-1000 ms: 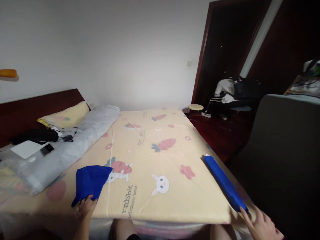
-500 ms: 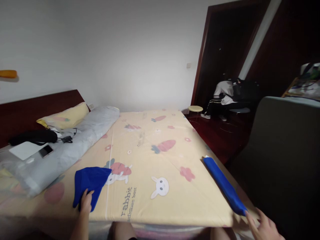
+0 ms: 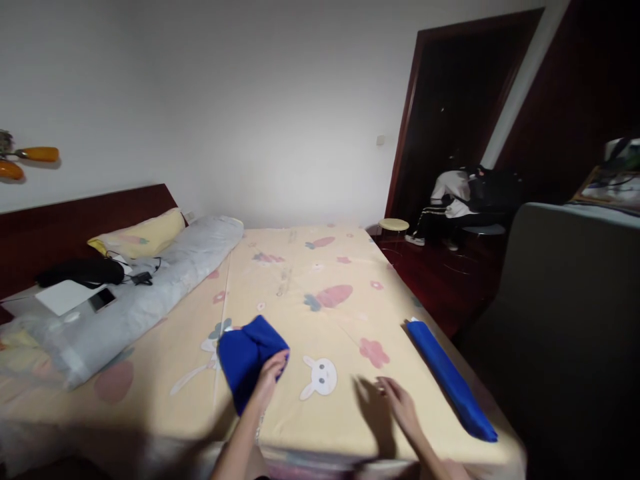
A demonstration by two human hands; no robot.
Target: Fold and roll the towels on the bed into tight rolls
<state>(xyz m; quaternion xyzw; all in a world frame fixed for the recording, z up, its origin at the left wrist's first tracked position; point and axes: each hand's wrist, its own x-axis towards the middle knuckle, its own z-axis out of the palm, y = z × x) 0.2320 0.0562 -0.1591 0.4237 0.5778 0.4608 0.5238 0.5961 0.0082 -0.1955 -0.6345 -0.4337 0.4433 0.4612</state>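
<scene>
A folded blue cloth (image 3: pixel 245 353) is over the left-middle of the bed, and my left hand (image 3: pixel 273 373) grips its right edge with closed fingers. To the right, my right hand (image 3: pixel 397 399) hovers over the sheet with its fingers drawn together; whether something small is between them cannot be made out. A long narrow blue bundle (image 3: pixel 453 383) lies along the bed's right edge, apart from my right hand. Both rest on or over a yellow sheet (image 3: pixel 320 333) printed with rabbits and carrots.
On the left are a rolled grey quilt (image 3: pixel 165 280), a yellow pillow (image 3: pixel 145 235), a laptop (image 3: pixel 65 297) and a phone (image 3: pixel 103 299). A stool (image 3: pixel 393 225) stands beyond the bed. A dark grey panel (image 3: pixel 565 313) rises at the right.
My left hand has carried the blue cloth to the right. My right hand has let go of the long blue bundle's near end and moved left over the sheet.
</scene>
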